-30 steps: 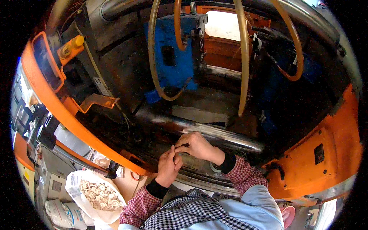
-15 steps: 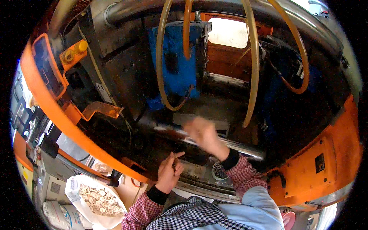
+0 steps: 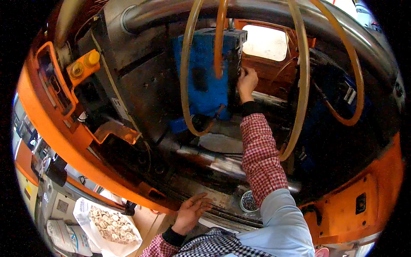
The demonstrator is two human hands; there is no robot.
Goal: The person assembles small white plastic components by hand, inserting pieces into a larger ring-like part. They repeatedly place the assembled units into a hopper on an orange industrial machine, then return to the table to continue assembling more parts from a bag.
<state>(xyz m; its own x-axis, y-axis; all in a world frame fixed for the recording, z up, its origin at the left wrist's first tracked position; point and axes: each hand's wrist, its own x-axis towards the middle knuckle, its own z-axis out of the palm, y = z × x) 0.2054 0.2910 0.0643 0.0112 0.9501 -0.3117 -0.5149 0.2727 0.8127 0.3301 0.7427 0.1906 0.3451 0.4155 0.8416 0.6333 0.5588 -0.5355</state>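
Note:
My right arm is stretched far into the machine. Its hand [image 3: 247, 84] is at the right-hand face of a blue mould block [image 3: 207, 73], with fingers curled and pinched together against that dark face. Whatever they hold, if anything, is hidden. My left hand [image 3: 193, 213] rests low near the machine's front ledge, fingers stretched out loosely toward the right, with nothing I can make out in it. Between the two arms, on the ledge, stands a small round tub [image 3: 248, 201] full of small dark and light pieces, close to my right sleeve.
Brownish hoses [image 3: 303, 85] hang in loops around my right arm. A polished metal bar [image 3: 222, 163] crosses below it. At the lower left a white bag [image 3: 112, 225] holds many pale round pieces. Orange machine panels [image 3: 344, 205] frame both sides; another blue block [image 3: 349, 92] stands right.
My right hand has gone from above the metal bar up and away to the blue block's face. My left hand has lowered slightly, its curled fingers now straightened. The view has shifted a little.

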